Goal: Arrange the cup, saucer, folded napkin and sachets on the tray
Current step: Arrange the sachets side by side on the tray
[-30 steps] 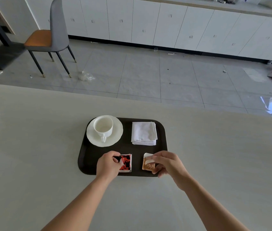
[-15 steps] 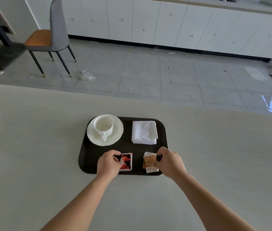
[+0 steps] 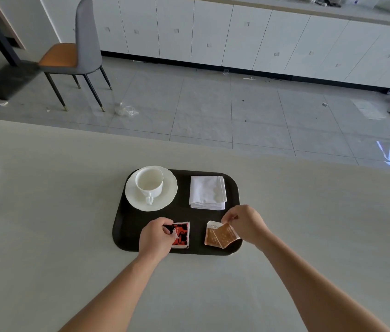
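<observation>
You've got a sachet in each hand over the dark brown plastic tray point(image 3: 127, 226).
Your left hand point(image 3: 156, 236) pinches the red-and-black paper sachet point(image 3: 182, 234), and your right hand point(image 3: 245, 224) pinches a tilted orange paper sachet point(image 3: 225, 234). Beyond the left hand sits the white ceramic cup point(image 3: 149, 182) on its white saucer point(image 3: 166, 198); beyond the right hand lies the folded white napkin point(image 3: 207, 195).

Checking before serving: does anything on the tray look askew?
Yes: the orange sachet pinched by the right hand sits tilted, overlapping a second sachet. The red sachet in the left hand, cup, saucer and napkin look square.
</observation>
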`<state>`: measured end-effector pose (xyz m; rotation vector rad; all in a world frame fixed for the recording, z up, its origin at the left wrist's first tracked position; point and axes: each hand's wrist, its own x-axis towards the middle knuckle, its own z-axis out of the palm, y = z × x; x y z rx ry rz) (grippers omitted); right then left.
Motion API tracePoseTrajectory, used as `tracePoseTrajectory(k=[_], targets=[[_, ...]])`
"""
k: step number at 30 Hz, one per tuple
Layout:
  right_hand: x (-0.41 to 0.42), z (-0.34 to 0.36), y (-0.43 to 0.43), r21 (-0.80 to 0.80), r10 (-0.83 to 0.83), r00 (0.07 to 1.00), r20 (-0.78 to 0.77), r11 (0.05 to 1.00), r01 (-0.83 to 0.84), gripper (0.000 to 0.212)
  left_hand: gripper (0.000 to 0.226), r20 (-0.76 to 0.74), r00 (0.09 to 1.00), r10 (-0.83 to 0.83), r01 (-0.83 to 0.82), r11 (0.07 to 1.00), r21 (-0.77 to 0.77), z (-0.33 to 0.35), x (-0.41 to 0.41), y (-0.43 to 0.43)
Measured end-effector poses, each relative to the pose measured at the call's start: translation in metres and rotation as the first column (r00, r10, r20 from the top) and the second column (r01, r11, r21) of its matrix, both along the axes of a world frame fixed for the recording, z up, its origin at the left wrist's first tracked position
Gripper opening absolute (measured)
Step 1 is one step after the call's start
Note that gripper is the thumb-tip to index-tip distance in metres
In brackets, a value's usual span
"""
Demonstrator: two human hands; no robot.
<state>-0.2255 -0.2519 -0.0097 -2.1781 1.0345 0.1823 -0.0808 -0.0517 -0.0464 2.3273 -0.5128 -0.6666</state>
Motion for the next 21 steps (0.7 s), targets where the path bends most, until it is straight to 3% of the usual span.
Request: tracePoseTrajectory(k=[6, 10, 13, 16, 21], targets=[[0.029, -0.005, 0.012, -0.062, 0.263, 0.962, 0.068, 0.964, -0.259, 0.026, 0.031, 0.017, 1.000, -0.006, 0.006, 1.000, 0.013, 0.001, -0.001, -0.001], [0.017, -0.012, 0.011, -0.160, 0.203, 0.972, 0.117, 0.970, -0.183, 0.034, 0.031, 0.026, 1.000, -0.008, 0.007, 1.000, 0.024, 0.001, -0.002, -0.002], [0.004, -0.016, 0.007, -0.218, 0.148, 0.988, 0.031, 0.966, -0.138, 0.033, 0.032, 0.021, 1.000, -0.006, 0.006, 1.000, 0.021, 0.002, -0.002, -0.001], [0.002, -0.022, 0.011, -0.240, 0.205, 0.973, -0.106, 0.944, -0.225, 0.046, 0.033, 0.025, 1.000, -0.006, 0.005, 1.000, 0.021, 0.002, -0.003, -0.001], [0.008, -0.026, 0.016, -0.211, 0.195, 0.972, -0.131, 0.952, -0.220, 0.036, 0.036, 0.017, 1.000, -0.003, 0.002, 0.999, 0.032, 0.005, -0.004, -0.004]])
